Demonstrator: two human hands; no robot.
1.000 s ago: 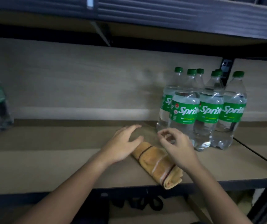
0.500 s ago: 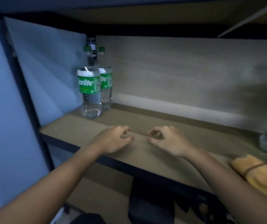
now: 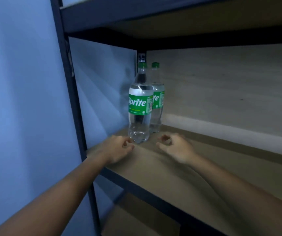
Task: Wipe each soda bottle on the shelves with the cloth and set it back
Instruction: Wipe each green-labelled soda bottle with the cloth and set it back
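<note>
Two clear Sprite bottles with green caps and labels stand in the far left corner of the shelf (image 3: 196,167). The front bottle (image 3: 139,106) partly covers the rear bottle (image 3: 158,103). My left hand (image 3: 118,149) hovers just left of the front bottle's base, fingers loosely curled, holding nothing. My right hand (image 3: 176,147) hangs a little to the right of the bottles, fingers loosely curled and empty. The cloth is out of view.
A dark metal upright post (image 3: 72,99) frames the shelf's left side, with a blue wall (image 3: 17,99) beyond it. Another shelf board (image 3: 171,16) runs overhead. A pale back panel (image 3: 230,91) closes the rear. A lower shelf shows beneath.
The view has swung left from the group of bottles and the orange cloth to the two corner bottles. Both empty hands have moved closer to those bottles; the cloth has left the view.
</note>
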